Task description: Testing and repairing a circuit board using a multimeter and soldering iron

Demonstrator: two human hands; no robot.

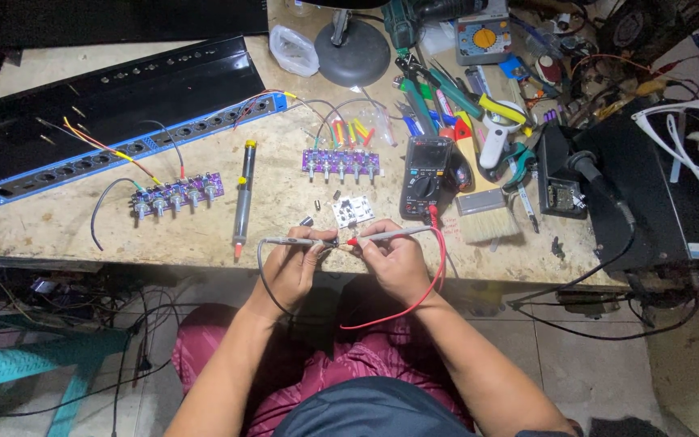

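Probes are what you have in both hands: your left hand (289, 263) pinches the black probe (294, 241) and your right hand (398, 260) pinches the red probe (390, 235), tips meeting just off the bench's (58, 226) front edge, over your lap. Whatever small part sits between the tips is too small to make out.

A slip looks likely, since both hands hang past the edge with no support, so a tip could skate off its contact. The red lead (426, 295) loops down across your right wrist and could tug the probe if your arm shifts. The multimeter (425, 178) stands just beyond your right hand, so a pulled lead might drag it.

Close ahead lie a small white board (353, 211), loose bits, a solder sucker (243, 198) to the left, and two purple potentiometer boards (340, 162) with trailing wires. Tools crowd the right side beside a brush (487, 218).
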